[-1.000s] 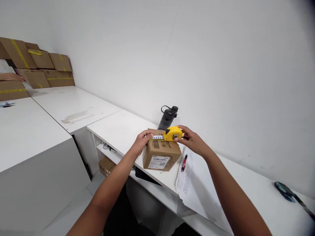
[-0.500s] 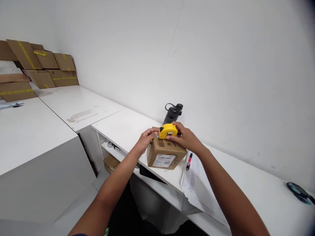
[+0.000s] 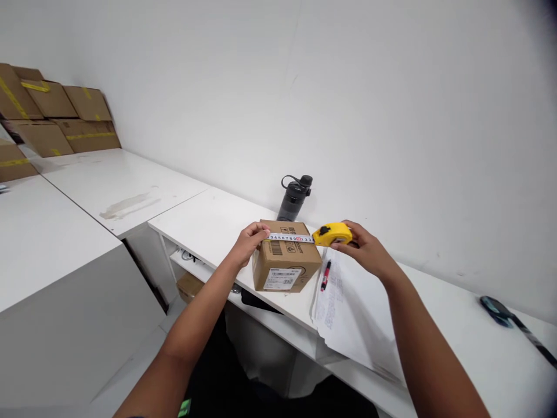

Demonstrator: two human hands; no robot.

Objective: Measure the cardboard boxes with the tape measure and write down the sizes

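A cardboard box (image 3: 285, 261) with a white label on its front face stands on the white counter. Across its top runs the numbered blade of a yellow tape measure (image 3: 334, 233). My left hand (image 3: 249, 245) pinches the blade's free end at the box's left top edge. The tape measure's case is gripped in my right hand (image 3: 363, 249), just beyond the box's right edge. Fingers cover the very tip of the blade.
Behind the box a dark water bottle (image 3: 294, 197) stands by the wall. To the right lie paper sheets (image 3: 352, 307) with a red and black pen (image 3: 325, 276). A black strapped object (image 3: 496, 310) is at far right. Several cartons (image 3: 87, 134) are stacked at far left.
My right hand has moved right with the tape measure case, drawing the blade out across the box top. My left hand stays at the box's left edge. The view has shifted right.
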